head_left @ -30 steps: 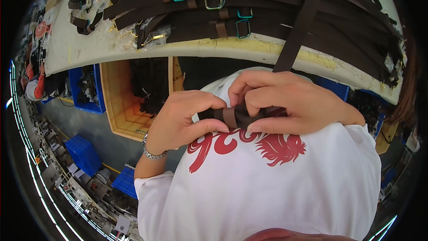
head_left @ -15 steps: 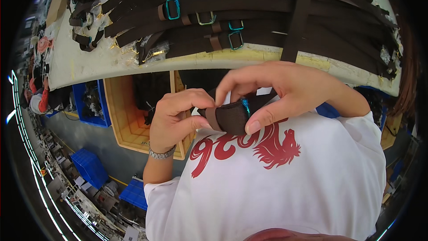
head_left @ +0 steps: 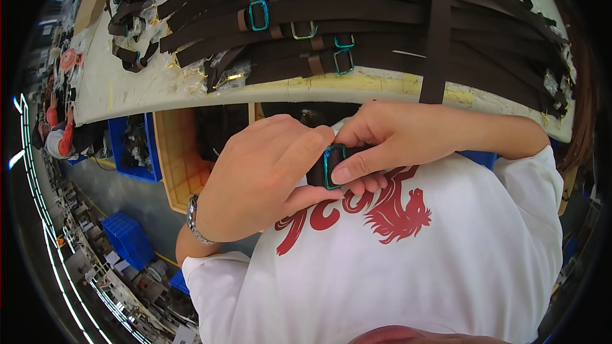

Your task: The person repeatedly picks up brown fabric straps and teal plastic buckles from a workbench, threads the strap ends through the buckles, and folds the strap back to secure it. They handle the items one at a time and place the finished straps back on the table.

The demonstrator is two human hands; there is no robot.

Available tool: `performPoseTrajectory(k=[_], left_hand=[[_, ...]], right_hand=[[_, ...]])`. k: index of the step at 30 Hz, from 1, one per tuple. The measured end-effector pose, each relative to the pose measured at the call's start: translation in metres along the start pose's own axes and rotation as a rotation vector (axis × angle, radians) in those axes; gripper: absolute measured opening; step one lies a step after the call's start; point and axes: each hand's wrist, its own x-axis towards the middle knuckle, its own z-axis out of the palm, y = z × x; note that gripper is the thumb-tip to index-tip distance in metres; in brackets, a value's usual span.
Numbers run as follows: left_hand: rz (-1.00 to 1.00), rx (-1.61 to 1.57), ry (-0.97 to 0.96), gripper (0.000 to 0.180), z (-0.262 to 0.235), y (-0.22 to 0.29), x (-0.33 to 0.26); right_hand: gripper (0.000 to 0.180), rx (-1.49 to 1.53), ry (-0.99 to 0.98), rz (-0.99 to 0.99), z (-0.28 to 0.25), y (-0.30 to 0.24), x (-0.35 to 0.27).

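Close in front of my white shirt, both hands are on one dark brown webbing strap [head_left: 316,174] fitted with a blue-green rectangular buckle [head_left: 327,167]. My left hand [head_left: 264,172], a metal watch on its wrist, is closed at the buckle's left side, with index finger above and thumb below. My right hand [head_left: 389,143] pinches the strap at the buckle, its thumb lying over the webbing by the frame's right side. The buckle faces up. The back of my left hand hides part of the strap.
Ahead, a pale worktable [head_left: 274,93] bears layered dark brown straps [head_left: 376,9] with blue and gold buckles, some ends wrapped in clear plastic. Below its edge stands a wooden bin [head_left: 175,159], beside a blue crate [head_left: 152,146]. At far left is another person [head_left: 58,143].
My left hand has swung up and right, its fingers reaching over to the buckle. The buckle has turned and now faces up, its frame showing. My right thumb has shifted left onto it.
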Motion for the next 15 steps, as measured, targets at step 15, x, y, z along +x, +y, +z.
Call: performPoseTrajectory(k=[15], left_hand=[[0.211,0.029,0.051,0.053,0.012,0.000,0.013]], right_hand=[[0.044,0.109,-0.033,-0.030,0.007,0.024,-0.023]])
